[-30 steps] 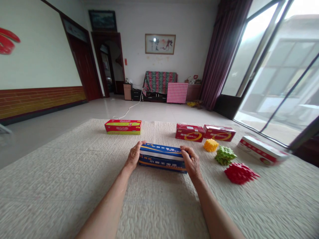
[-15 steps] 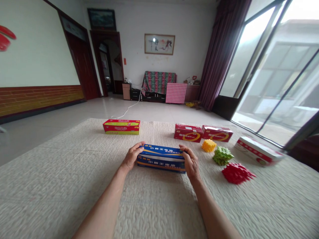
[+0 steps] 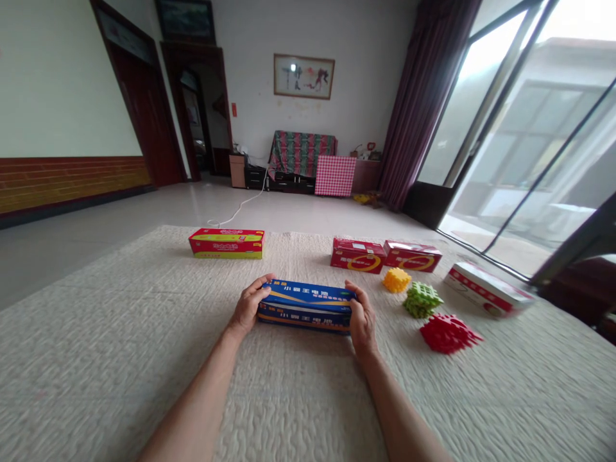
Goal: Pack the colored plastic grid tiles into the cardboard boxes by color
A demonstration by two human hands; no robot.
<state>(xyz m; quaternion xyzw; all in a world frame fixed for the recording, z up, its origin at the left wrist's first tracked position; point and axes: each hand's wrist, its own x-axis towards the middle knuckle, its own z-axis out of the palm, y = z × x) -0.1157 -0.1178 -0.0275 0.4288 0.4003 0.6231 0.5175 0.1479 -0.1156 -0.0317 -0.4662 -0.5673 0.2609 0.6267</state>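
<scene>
My left hand [image 3: 247, 309] and right hand [image 3: 362, 321] cover both ends of the blue box [image 3: 308, 303], hiding its end faces. My forearms [image 3: 192, 410] run off the frame's lower edge. At right, the white-and-red box [image 3: 486, 292] is blurred, its print unreadable.

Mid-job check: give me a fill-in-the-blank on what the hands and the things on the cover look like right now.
1. The left hand and the right hand grip the long box by its two ___.
2. The main colour of that box is ___.
3. The red and yellow box lies beyond the ___ hand.
4. Of the three blocks, the yellow block is farthest, the green block is next, and the nearest is ___.
Missing words: ends; blue; left; red.
</scene>
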